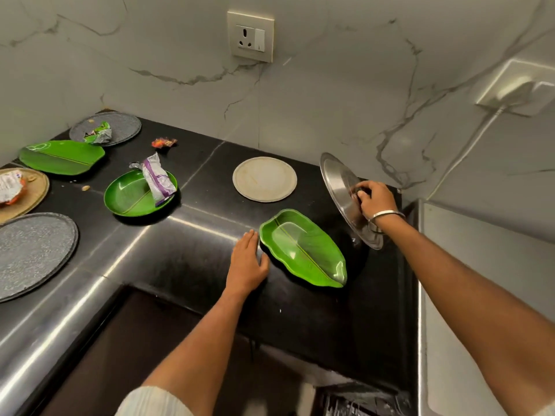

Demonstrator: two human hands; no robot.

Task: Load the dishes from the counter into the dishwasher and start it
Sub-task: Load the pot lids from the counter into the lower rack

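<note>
While the steel plate (339,187) is held tilted on edge above the black table (186,265) by the right hand (375,201), whose fingers are curled round it, the left hand (247,262) is laid flat with relaxed fingers just beside a green leaf-shaped plate (303,247). A white round plate (264,179) is seen farther back, and a round green plate (135,195) with a wrapper (157,178) in it lies to the left.

Bench (192,274): black, glossy, L-shaped in front of me.
Lying on it: green leaf plates (303,249), a round green plate (132,196), a cream plate (264,179), grey platters (30,253) (some with wrappers), a loose sweet wrapper (163,142).
</note>
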